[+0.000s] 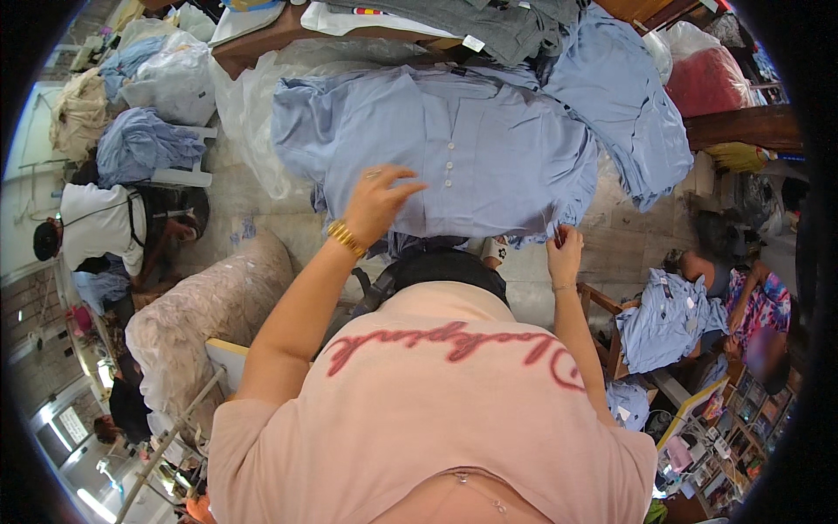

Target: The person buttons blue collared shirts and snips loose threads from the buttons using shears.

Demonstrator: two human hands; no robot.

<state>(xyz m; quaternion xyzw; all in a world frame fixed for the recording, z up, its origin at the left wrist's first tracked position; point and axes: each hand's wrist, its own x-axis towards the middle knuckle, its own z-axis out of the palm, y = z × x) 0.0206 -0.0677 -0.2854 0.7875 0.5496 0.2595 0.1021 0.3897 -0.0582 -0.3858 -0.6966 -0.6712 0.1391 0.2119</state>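
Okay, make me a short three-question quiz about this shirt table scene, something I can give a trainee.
1. True or false: the light blue shirt lies with its button row facing up.
2. Which hand pinches the shirt's lower edge? A) left hand B) right hand
3. Fill in: the wrist of the left hand wears a ____ bracelet.

Key
1. True: the buttons run down the middle of the shirt.
2. B: the right hand grips the hem; the left hand hovers spread over the front.
3. Gold.
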